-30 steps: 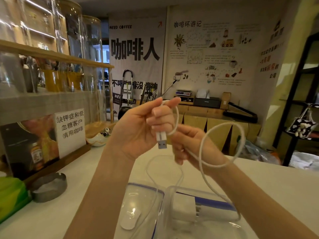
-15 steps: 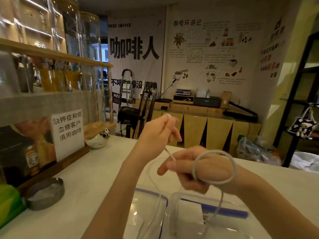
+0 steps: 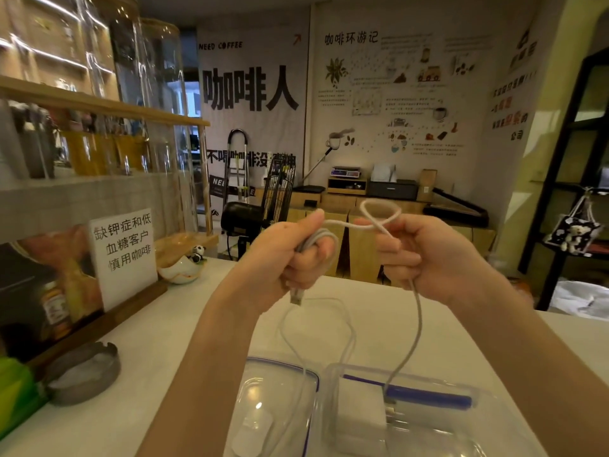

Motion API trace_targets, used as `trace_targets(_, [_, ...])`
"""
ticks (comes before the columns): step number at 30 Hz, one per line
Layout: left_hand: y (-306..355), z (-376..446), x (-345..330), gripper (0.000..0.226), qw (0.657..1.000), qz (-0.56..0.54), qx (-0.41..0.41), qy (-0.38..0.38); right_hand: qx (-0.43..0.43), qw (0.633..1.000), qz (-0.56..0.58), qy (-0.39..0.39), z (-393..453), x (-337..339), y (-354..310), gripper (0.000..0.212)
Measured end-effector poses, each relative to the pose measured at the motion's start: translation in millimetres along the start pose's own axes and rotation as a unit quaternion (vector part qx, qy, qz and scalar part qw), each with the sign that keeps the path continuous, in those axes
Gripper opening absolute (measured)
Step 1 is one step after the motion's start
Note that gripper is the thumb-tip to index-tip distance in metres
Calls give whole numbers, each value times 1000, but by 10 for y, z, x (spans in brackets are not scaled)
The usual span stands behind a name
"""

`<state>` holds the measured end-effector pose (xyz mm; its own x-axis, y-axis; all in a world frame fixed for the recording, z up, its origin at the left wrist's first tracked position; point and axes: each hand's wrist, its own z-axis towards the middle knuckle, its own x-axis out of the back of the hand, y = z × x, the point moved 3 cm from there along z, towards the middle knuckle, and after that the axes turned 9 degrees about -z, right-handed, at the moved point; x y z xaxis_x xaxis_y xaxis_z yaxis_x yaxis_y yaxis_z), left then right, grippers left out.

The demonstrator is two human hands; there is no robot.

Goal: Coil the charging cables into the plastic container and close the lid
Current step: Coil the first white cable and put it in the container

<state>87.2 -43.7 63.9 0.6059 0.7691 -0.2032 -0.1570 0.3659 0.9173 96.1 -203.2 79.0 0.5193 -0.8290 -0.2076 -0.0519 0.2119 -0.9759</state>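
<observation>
My left hand grips a few turns of a white charging cable, wound round its fingers, with the USB plug hanging below the fist. My right hand pinches the same cable and holds a small loop of it up beside the left hand. The rest of the cable drops from the right hand into a clear plastic container on the white counter, where a white charger block lies. The container's clear lid with a blue rim lies to the left of it.
A metal ashtray and a green packet sit at the counter's left. A white sign on a wooden stand, a small panda dish and tall glass jars line the left side. A fan stands beyond the counter.
The left hand has gathered coils round its fingers and dropped its plug end below the fist. The right hand has slipped out of the big loop and now lifts a smaller loop higher.
</observation>
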Motion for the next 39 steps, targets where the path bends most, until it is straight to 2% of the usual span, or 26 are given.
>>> trace_targets(2, [4,12,98,48,998,-14,-3,61,8,999,-9,30,8,43,13,24])
trace_targets(3, [-2,5,128,47,998,-20,2,67,19,996,-63,64,20,72,14,23])
trace_targets(5, [2,-29,114,44,998,-56,22,29,63,950,-250,176,40,153,-14,24])
trace_targets(7, [45,-69,67,41,990,-129,37,-50,120,899,-340,250,38,208,-69,27])
trace_targets(10, [223,-172,20,42,930,-307,36,-198,165,898,-325,246,43,241,-84,8])
trace_targets(11, [282,-210,32,43,915,-341,25,-215,172,884,-350,258,50,267,-63,6])
trace_targets(14, [379,-285,46,39,913,-353,-32,-202,194,819,-481,246,120,258,64,10])
trace_targets(16, [389,-272,21,39,925,-344,-81,-142,183,757,-598,187,172,142,202,10])
trace_targets(18, [341,-217,66,46,945,-298,-136,-9,177,668,-713,118,195,-48,371,20])
trace_targets(20, [252,-141,145,49,942,-275,-167,96,201,592,-778,64,158,-243,541,26])
trace_targets(22, [149,-62,214,43,933,-287,-160,146,217,561,-799,8,69,-401,694,29])
trace_targets(25, [-16,27,366,40,940,-239,-134,204,225,567,-791,-46,-84,-506,759,31])
trace_targets(29, [-159,93,439,34,952,-131,-131,242,250,586,-769,-48,-200,-547,623,29])
trace_targets(32, [-192,115,322,26,955,53,-136,258,248,616,-747,-35,-262,-566,473,29])
trace_targets(35, [-249,114,129,28,950,212,-103,205,254,636,-728,-9,-293,-540,258,31])
trace_targets(37, [-287,105,64,36,962,221,-61,148,271,641,-718,18,-275,-485,118,34])
trace_targets(39, [-295,92,8,50,980,176,-18,89,295,659,-689,59,-230,-380,-8,33])
